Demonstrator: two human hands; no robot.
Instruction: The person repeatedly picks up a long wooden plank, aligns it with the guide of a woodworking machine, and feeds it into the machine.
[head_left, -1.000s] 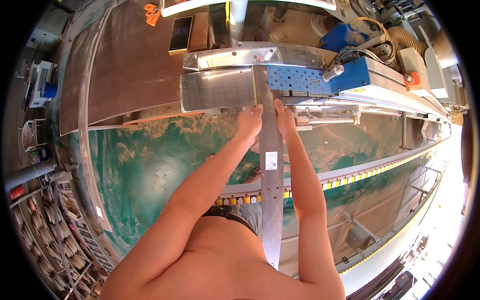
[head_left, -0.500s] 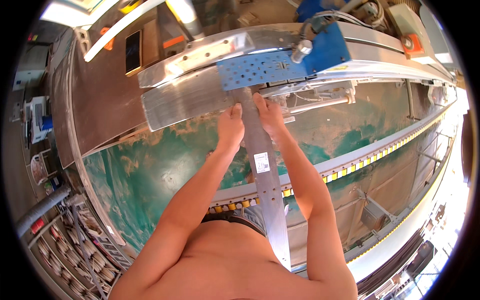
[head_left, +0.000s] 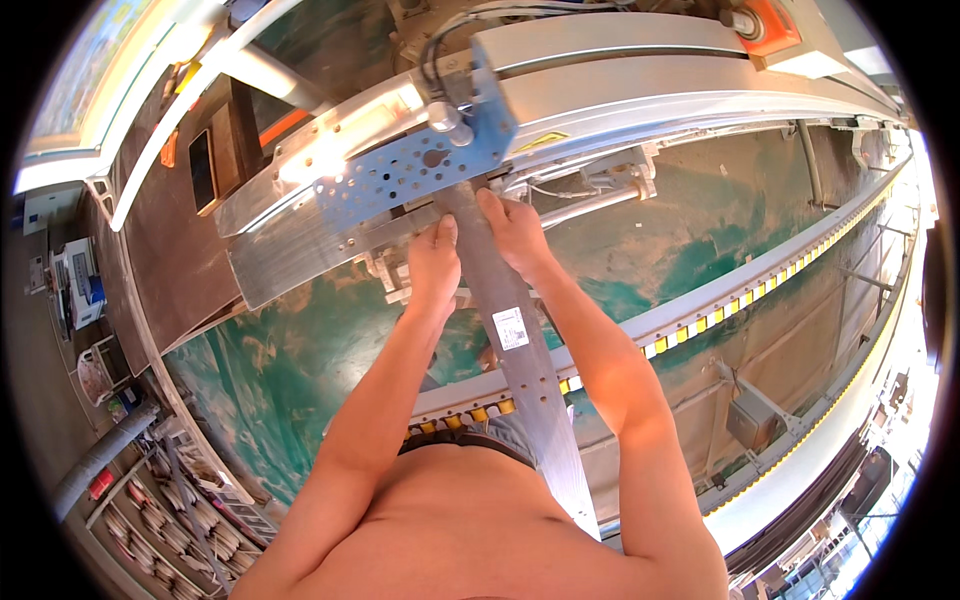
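A long grey-brown board (head_left: 525, 375) with a white label and a few small holes runs from my body away to the machine. My left hand (head_left: 434, 262) grips its left edge near the far end, thumb on top. On the opposite edge my right hand (head_left: 515, 235) is closed the same way, a little farther forward. The board's far end meets the front edge of a blue perforated plate (head_left: 400, 170); whether it goes underneath cannot be seen. My fingers below the board are hidden.
A bare metal plate (head_left: 290, 260) lies left of the board. A silver rail (head_left: 640, 90) crosses behind, with an orange-faced box (head_left: 768, 25) at its right. A roller conveyor strip (head_left: 700, 325) passes across nearer me. A phone (head_left: 203, 168) rests on the brown table at left.
The blue perforated plate and its bracket have slid left along the rail, now covering part of the metal plate. My view has turned slightly. Both hands keep their hold on the board.
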